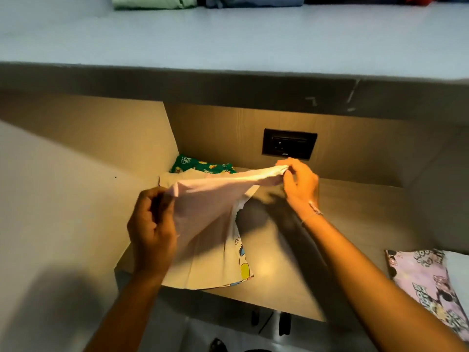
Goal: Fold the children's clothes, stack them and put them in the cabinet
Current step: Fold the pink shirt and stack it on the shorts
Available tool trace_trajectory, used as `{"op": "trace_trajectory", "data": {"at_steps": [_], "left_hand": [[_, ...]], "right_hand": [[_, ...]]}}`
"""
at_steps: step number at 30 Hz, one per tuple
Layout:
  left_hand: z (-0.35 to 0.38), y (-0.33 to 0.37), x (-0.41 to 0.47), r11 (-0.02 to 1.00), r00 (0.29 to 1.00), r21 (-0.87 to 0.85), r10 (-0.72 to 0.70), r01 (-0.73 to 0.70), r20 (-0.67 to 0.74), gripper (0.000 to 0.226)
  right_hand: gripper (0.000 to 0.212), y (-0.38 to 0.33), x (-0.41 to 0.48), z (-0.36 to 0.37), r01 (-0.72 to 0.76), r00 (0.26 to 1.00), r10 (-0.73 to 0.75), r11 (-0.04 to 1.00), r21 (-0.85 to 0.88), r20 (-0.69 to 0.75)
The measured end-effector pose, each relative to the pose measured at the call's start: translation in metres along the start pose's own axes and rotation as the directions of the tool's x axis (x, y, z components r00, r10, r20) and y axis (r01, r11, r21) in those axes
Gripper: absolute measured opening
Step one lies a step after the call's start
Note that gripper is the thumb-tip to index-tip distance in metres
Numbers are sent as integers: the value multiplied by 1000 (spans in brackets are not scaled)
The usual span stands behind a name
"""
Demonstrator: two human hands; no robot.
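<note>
From my head camera, I am holding a pale pink shirt (203, 224) up over the wooden shelf (342, 212). My left hand (152, 229) is closed tight on one corner of it, and my right hand (300, 184) pinches the other corner up near the back wall, so my hands are far apart and the cloth is stretched between them. The bottom of the shirt hangs down and touches the shelf. Most of its front is turned away from me, so I only see a bit of a cartoon picture with yellow and blue on the edge. I can read the word "LIFE" there, but the rest is hidden in the fold. Behind the shirt sits a green cloth (203, 166) with small pictures on it, and most of it is covered up. On the right lies a purple cloth (429, 288) with cartoon faces and bubbly letters, maybe some words, but they are too blurry for me to read, and the picture's edge cuts it off. A dark wall socket (289, 144) is on the back wall. Way up top, on the pale blue shelf (228, 41), are folded clothes (208, 1), cut off too.
</note>
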State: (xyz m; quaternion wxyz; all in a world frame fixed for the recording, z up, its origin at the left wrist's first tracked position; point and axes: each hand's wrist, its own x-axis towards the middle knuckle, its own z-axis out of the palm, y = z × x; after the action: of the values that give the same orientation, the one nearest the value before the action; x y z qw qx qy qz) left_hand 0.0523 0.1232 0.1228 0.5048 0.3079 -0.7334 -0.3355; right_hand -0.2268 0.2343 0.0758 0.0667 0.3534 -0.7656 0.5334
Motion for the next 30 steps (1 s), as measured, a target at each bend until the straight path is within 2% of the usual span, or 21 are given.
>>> {"op": "trace_trajectory", "data": {"at_steps": [2,6,8,10,12,13,14,17,19,21,23,25,27,30], "left_hand": [[15,3,32,998,999,-52,-32,33,5,11],[90,13,92,978,976,-132,-142,164,163,11],[125,29,109,963,960,-185,-152,198,236,8],[143,44,116,960,958,-218,-116,176,260,10],[147,55,111,961,951,-225,-89,159,295,12],[144,56,103,962,942,-240,-47,133,332,10],[140,53,93,963,929,-254,16,85,370,9],[119,21,50,983,843,-177,138,-52,519,13],[106,-13,14,992,757,-94,123,-81,642,12],[94,-47,-20,996,664,0,63,-94,745,17],[83,-71,-46,986,585,87,14,-144,811,19],[75,-81,-60,968,536,120,18,-221,844,13],[72,-82,-70,953,496,103,55,-285,866,21],[73,-77,-83,936,470,68,110,-346,876,16]], "right_hand": [[24,-8,17,-33,2,998,-1,1000,22,-66],[19,-11,57,-84,-128,988,127,992,-10,-88],[18,-11,69,-113,-158,974,156,987,4,-162],[16,-16,69,-145,-92,946,68,994,-60,-318],[15,-22,54,-175,61,905,-124,984,-166,-407],[17,-23,41,-188,102,900,-185,970,-222,-394],[20,-22,23,-199,96,918,-178,967,-237,-354],[20,1,-49,-207,-32,977,-46,935,-354,-210],[18,22,-109,-194,-93,990,40,904,-417,-133],[25,37,-163,-173,-141,988,151,867,-478,-18],[33,49,-206,-160,-132,979,194,830,-542,59],[36,55,-234,-157,-146,970,228,827,-543,86],[34,57,-248,-158,-181,960,264,839,-513,94],[27,55,-256,-160,-203,956,277,862,-464,97]]}}
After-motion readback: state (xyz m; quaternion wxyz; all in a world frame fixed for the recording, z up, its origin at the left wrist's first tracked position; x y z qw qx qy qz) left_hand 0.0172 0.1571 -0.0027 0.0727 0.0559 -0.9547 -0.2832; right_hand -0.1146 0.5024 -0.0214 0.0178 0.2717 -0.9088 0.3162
